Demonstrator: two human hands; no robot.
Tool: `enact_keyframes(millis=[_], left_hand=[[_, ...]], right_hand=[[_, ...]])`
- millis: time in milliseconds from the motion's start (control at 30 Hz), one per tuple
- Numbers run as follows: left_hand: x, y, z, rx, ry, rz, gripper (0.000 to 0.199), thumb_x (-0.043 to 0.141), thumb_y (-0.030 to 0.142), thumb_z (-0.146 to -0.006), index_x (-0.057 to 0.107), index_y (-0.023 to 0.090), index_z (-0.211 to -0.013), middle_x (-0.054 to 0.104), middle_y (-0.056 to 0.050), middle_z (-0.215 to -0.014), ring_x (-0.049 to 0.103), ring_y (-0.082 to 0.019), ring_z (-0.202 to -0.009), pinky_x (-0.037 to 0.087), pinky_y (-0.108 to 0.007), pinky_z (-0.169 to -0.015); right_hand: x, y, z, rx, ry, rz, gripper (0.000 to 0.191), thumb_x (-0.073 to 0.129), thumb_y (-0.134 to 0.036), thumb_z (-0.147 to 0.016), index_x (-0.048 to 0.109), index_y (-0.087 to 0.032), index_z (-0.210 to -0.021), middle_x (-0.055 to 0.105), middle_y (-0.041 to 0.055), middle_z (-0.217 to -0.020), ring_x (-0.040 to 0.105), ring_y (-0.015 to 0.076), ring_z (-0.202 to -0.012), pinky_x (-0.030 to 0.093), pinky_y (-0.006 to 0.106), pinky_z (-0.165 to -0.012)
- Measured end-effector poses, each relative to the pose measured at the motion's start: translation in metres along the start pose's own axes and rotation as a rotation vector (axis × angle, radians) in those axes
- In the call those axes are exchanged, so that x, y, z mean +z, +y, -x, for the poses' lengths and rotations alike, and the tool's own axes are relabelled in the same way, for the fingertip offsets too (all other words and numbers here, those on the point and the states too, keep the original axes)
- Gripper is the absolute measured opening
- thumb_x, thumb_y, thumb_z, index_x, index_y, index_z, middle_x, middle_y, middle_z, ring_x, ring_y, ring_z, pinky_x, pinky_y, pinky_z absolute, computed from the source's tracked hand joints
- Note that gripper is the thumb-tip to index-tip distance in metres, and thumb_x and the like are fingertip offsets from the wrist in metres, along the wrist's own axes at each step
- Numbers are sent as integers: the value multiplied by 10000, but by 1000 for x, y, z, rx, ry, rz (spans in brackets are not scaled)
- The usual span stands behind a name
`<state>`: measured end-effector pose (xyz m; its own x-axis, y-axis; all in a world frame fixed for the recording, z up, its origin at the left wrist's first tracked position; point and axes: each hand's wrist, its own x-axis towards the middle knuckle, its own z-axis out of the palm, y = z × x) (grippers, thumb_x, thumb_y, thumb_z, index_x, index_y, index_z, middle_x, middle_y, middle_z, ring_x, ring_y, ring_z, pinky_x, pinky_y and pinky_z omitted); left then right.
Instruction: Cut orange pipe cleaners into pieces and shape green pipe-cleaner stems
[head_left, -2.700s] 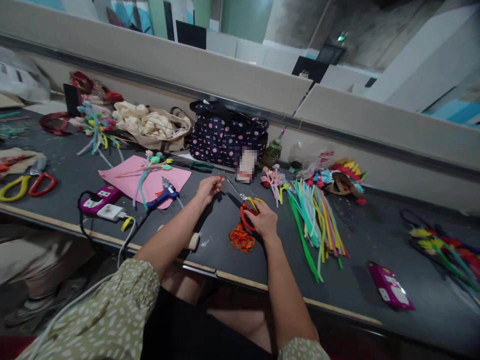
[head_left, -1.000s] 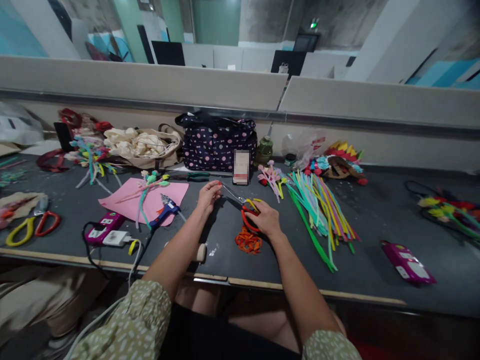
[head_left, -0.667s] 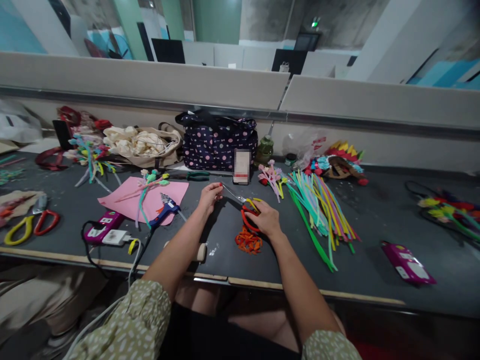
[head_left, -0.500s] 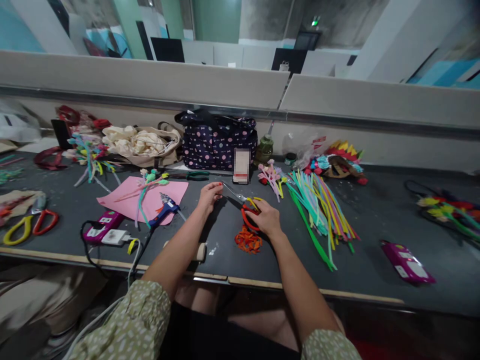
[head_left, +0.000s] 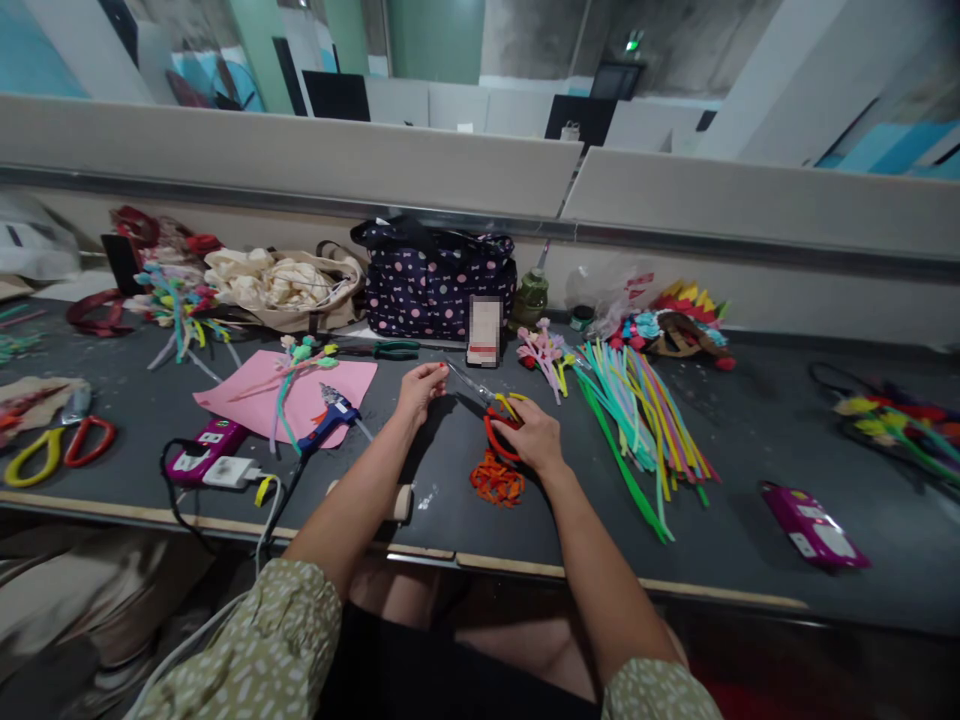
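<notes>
My right hand [head_left: 531,432] is closed on the red and yellow handles of a pair of scissors [head_left: 495,402], whose blades point up and left. The blade tips reach the fingertips of my left hand [head_left: 422,390], which are pinched together; whatever they hold is too small to make out. Just below the scissors lies a small pile of orange pieces [head_left: 496,478] on the dark table. A wooden piece [head_left: 401,503] sits partly hidden behind my left forearm.
A bundle of coloured pipe cleaners [head_left: 645,420] lies to the right, with a purple power strip [head_left: 816,525] beyond. On the left are a glue gun [head_left: 330,418], pink paper [head_left: 244,385] and other scissors [head_left: 64,445]. A dotted bag [head_left: 420,285] stands behind.
The scissor blades appear closer together than before, and their tips stay at my left fingertips. Both hands have barely moved.
</notes>
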<state>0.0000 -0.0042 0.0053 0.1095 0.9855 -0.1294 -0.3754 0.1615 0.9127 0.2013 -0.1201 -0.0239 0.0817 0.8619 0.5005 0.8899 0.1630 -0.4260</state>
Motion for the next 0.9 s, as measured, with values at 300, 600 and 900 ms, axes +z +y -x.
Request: enact_keyframes(millis=[300,600,900], left_hand=[[0,-2,-2,29,12,-59,313,834,256,-497,665,124,-725,588,10,-595,485,-67,-484,401,-201,-480],[-2,-5,-4,75,13,-104,196,754,230,-512,599,146,-597,525,35,-511,438,-62,-445,346,-190,-452],[-1,-3,-3,47,7,-72,241,783,232,-505,643,127,-671,576,16,-575,475,-66,-479,387,-201,-485]], right_hand=[[-1,-2,0,-9,5,-22,426,648,-445,-819,660,-200,-1168,682,91,-1156,639,254,-1071,523,378,-903],[-3,-4,0,-63,-35,11,432,658,-446,-816,660,-195,-1167,687,89,-1147,645,247,-1051,521,360,-891],[-1,1,0,-52,-39,76,439,640,-465,-821,651,-205,-1175,686,91,-1143,641,243,-1035,518,356,-867]])
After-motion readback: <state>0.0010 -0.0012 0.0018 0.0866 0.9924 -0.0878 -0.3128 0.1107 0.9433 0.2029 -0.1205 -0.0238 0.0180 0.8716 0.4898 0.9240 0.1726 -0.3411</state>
